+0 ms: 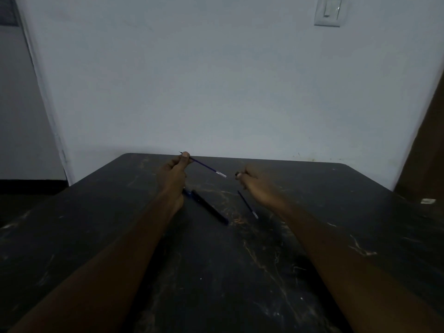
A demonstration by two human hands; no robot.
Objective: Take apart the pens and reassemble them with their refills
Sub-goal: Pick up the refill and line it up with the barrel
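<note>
Two bare hands hover over a dark, scuffed desk point(336, 212). The left hand point(174, 168) has its grip pinching a blue refill point(206, 165) near the tip, with the white end aimed at the right hand point(252, 180). The right grip is curled round a small dark piece point(237, 174), probably a barrel, but the light is too dim to be sure. To join them well, I judge, line the refill up with the opening and feed it in slowly without bending it. Below on the desk lie a dark pen point(209, 207) and, apart to its right, a second refill point(247, 204). Neither blocks the hands. A white scrap point(427, 201) sits far right.
</note>
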